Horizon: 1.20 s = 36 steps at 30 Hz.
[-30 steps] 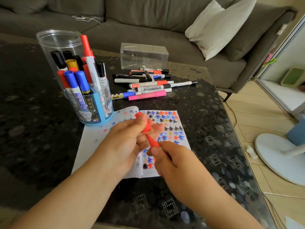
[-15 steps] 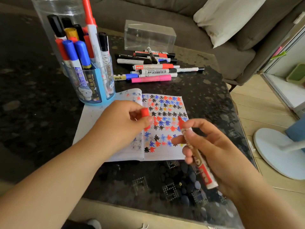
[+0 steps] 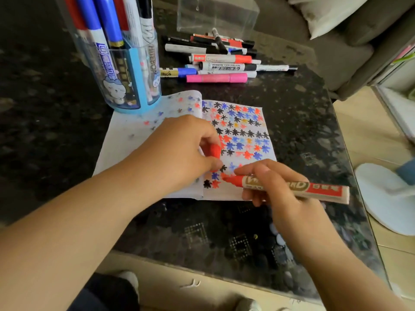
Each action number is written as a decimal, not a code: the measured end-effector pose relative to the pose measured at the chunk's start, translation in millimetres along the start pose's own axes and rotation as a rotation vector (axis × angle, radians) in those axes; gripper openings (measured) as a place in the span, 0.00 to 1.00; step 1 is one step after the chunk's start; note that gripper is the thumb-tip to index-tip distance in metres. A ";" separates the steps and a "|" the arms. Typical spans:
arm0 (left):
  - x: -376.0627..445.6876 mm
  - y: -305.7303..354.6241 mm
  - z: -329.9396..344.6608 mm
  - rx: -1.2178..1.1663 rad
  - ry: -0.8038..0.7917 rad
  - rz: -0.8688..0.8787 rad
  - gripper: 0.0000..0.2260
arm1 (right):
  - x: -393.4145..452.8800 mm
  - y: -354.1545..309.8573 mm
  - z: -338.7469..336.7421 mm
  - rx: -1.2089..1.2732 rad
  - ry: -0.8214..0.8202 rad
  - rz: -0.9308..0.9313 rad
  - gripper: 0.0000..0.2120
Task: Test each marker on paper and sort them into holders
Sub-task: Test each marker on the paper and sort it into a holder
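Note:
My right hand [image 3: 278,191] grips an uncapped red whiteboard marker [image 3: 298,187], its tip down on the paper [image 3: 125,140] near the lower rows of coloured star marks. My left hand [image 3: 179,151] rests on the paper and holds the marker's red cap [image 3: 214,151] between thumb and fingers. A blue-and-clear holder [image 3: 134,86] full of upright markers stands at the paper's far left corner. A pile of loose markers [image 3: 220,63] lies behind the paper. Beyond the pile sits an empty clear box holder [image 3: 217,16].
The dark stone table [image 3: 303,122] ends close to me and at the right, above a wooden floor. A white fan base [image 3: 386,198] stands on the floor at right. A grey sofa with a white cushion [image 3: 332,12] lies behind the table.
My right hand turned the marker and brought its tip down onto the paper. My left hand, still holding the cap, lowered onto the page. The camera tilted down and closer.

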<state>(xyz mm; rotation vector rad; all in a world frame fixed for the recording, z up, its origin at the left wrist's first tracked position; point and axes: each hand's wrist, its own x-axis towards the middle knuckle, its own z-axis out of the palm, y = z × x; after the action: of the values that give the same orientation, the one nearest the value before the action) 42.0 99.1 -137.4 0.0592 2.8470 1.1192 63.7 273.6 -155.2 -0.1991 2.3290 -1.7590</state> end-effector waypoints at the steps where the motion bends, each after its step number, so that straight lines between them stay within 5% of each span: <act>1: 0.2 -0.9 0.8 0.017 -0.012 0.006 0.06 | -1.5 -1.8 1.5 -0.066 0.023 -0.018 0.12; 14: 2.7 -4.0 8.5 0.091 -0.037 0.022 0.10 | 3.6 7.8 9.4 -0.304 0.092 -0.058 0.08; 36: 1.7 -2.1 9.4 0.084 -0.022 0.012 0.09 | 1.3 5.4 6.5 -0.247 0.055 -0.028 0.09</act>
<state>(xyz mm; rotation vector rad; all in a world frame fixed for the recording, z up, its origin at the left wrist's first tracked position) 41.1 104.0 -145.8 0.0927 2.8768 0.9950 64.2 268.8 -162.3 -0.2251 2.5922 -1.5021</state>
